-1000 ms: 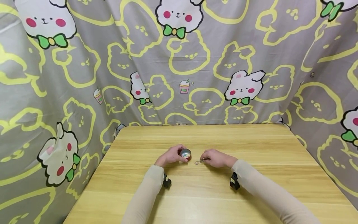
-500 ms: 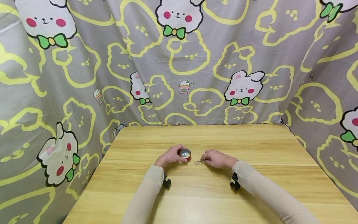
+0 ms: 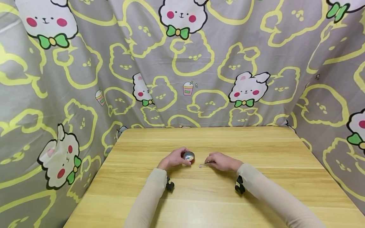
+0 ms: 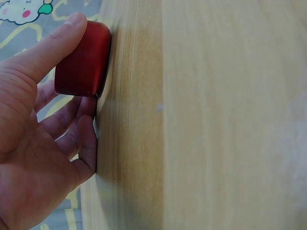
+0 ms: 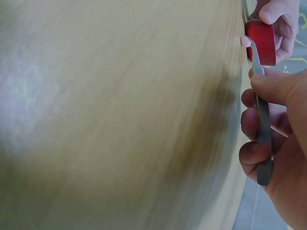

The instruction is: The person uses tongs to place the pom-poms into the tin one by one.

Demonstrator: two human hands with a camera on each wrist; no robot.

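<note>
My left hand (image 3: pixel 175 157) holds a small round red tin (image 3: pixel 188 157) on the table, with a shiny, multicoloured inside or top showing. In the left wrist view the thumb presses the near side of the red tin (image 4: pixel 84 62), and the other fingers are partly hidden behind it. My right hand (image 3: pixel 221 161) pinches metal tweezers (image 3: pixel 207 163), which point left toward the tin. The bent tip of the tweezers (image 5: pixel 264 124) touches or grips a tiny pale pinkish piece (image 5: pixel 245 42) in the right wrist view. Whether the piece is off the table I cannot tell.
The wooden table (image 3: pixel 199 202) stretches out around both hands. A grey curtain (image 3: pixel 199 104) with yellow outlines and cartoon animals hangs behind and along the sides. Black camera mounts (image 3: pixel 170 185) sit at both wrists. A blurred pale spot (image 4: pixel 159 107) shows on the tabletop in the left wrist view.
The tweezers' tips, visibly apart earlier, now look closed together near the small pale piece. Both hands and the tin stay almost where they were.
</note>
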